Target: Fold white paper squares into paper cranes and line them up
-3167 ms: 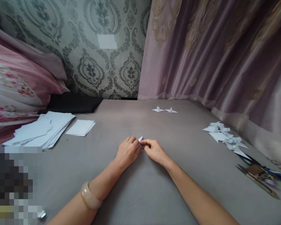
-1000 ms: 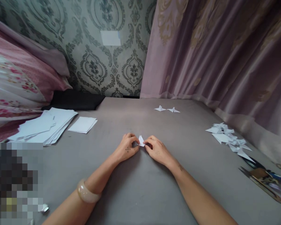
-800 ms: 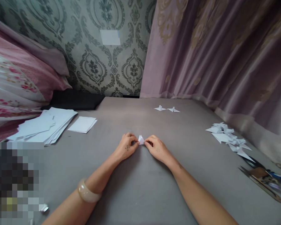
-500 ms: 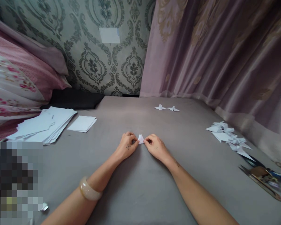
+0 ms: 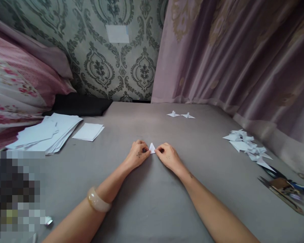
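Observation:
A small white folded paper [image 5: 152, 148], triangular with its point away from me, is held between my two hands over the grey surface [image 5: 152, 195]. My left hand [image 5: 138, 153] pinches its left lower corner between thumb and fingers. The right lower corner is pinched by my right hand [image 5: 168, 156]. Fingertips hide both corners. Farther off, two folded paper cranes [image 5: 173, 114] stand side by side.
Stacked white sheets [image 5: 50, 131] and a smaller pile of square papers [image 5: 88, 131] lie at the left. Several folded papers [image 5: 248, 145] are heaped at the right, near pointed tools [image 5: 281, 194]. A black folded cloth [image 5: 81, 105] lies at the back left.
The folded paper's top showed two points before and now shows a single one. My hands keep their pinch with barely any movement. The view has tilted slightly.

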Action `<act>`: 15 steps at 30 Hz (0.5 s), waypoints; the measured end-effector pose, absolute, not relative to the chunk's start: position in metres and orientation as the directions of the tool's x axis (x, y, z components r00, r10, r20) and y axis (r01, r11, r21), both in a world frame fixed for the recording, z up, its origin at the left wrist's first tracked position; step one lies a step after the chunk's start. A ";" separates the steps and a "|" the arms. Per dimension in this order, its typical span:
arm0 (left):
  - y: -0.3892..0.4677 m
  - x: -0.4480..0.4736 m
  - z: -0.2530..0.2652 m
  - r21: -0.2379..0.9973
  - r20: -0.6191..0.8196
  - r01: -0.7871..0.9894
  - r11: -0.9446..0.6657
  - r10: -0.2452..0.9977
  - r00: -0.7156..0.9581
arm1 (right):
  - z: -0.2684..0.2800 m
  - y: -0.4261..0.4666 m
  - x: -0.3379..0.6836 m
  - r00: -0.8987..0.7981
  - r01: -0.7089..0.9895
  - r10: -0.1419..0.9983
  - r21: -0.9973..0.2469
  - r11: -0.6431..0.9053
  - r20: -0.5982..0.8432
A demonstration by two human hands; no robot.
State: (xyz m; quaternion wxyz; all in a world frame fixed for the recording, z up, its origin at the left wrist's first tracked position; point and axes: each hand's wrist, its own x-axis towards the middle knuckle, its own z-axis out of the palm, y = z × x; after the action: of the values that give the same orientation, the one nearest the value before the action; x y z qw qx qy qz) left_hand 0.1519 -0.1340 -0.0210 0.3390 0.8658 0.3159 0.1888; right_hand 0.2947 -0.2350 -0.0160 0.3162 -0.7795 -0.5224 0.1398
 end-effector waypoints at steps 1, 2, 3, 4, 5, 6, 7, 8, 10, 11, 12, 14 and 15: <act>-0.134 0.152 -0.021 0.706 0.108 0.421 -0.570 0.674 0.731 | -0.016 -0.235 0.295 0.418 0.725 0.902 -0.638 -0.258 0.111; -0.134 0.152 -0.021 0.705 0.106 0.423 -0.570 0.674 0.732 | -0.016 -0.235 0.294 0.420 0.725 0.901 -0.638 -0.261 0.109; -0.133 0.152 -0.022 0.703 0.107 0.424 -0.571 0.674 0.731 | -0.016 -0.235 0.294 0.422 0.724 0.900 -0.637 -0.265 0.105; -0.133 0.152 -0.023 0.700 0.110 0.423 -0.575 0.672 0.732 | -0.015 -0.235 0.294 0.423 0.723 0.901 -0.636 -0.269 0.100; -0.132 0.153 -0.024 0.697 0.116 0.421 -0.581 0.670 0.733 | -0.015 -0.235 0.294 0.421 0.724 0.902 -0.635 -0.272 0.094; -0.132 0.153 -0.025 0.692 0.122 0.418 -0.588 0.667 0.735 | -0.015 -0.236 0.294 0.419 0.726 0.904 -0.631 -0.275 0.089; -0.131 0.153 -0.027 0.686 0.128 0.416 -0.597 0.662 0.739 | -0.014 -0.236 0.294 0.414 0.731 0.906 -0.624 -0.275 0.085; -0.131 0.153 -0.029 0.676 0.134 0.417 -0.608 0.658 0.741 | -0.014 -0.237 0.294 0.406 0.739 0.910 -0.616 -0.272 0.086; -0.132 0.152 -0.031 0.639 0.164 0.430 -0.638 0.659 0.734 | -0.014 -0.238 0.293 0.388 0.762 0.916 -0.595 -0.255 0.104; -0.133 0.152 -0.031 0.612 0.191 0.435 -0.661 0.657 0.729 | -0.013 -0.239 0.292 0.378 0.775 0.918 -0.583 -0.244 0.118; -0.135 0.152 -0.031 0.576 0.223 0.436 -0.691 0.647 0.729 | -0.013 -0.240 0.291 0.367 0.788 0.921 -0.570 -0.233 0.132; -0.143 0.152 -0.027 0.476 0.275 0.426 -0.769 0.591 0.758 | -0.012 -0.242 0.288 0.344 0.815 0.926 -0.539 -0.213 0.155; -0.148 0.153 -0.024 0.410 0.280 0.415 -0.812 0.545 0.791 | -0.011 -0.244 0.286 0.327 0.832 0.931 -0.517 -0.203 0.160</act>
State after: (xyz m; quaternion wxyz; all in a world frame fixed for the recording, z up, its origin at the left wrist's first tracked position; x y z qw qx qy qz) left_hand 0.1527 -0.1477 -0.0236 0.1658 0.9316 0.2575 0.1960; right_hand 0.2856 -0.2436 -0.0111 0.2659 -0.7698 -0.5727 0.0937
